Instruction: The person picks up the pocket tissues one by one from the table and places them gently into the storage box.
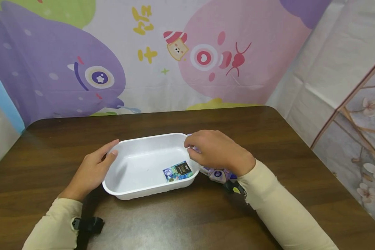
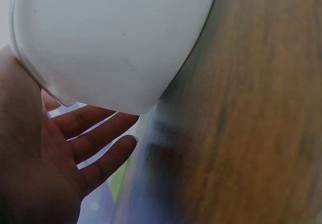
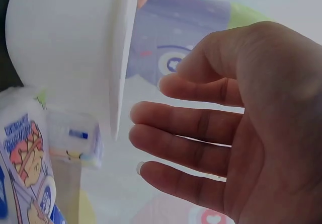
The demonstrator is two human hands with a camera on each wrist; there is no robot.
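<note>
A white plastic basin, a rounded rectangle, stands in the middle of the table. My left hand grips its left end, thumb over the rim and fingers along the outer wall. The left wrist view shows those fingers spread behind the basin. Inside, near the right front corner, lies a small colourful packet with a dark label. Over the right rim hovers my right hand, its fingers loosely bent and holding nothing.
Purple-and-white printed packages lie beside the basin's right end, partly hidden under the right hand. The dark wooden table ends at a cartoon-printed cloth behind. A flower-patterned sheet hangs along the right side.
</note>
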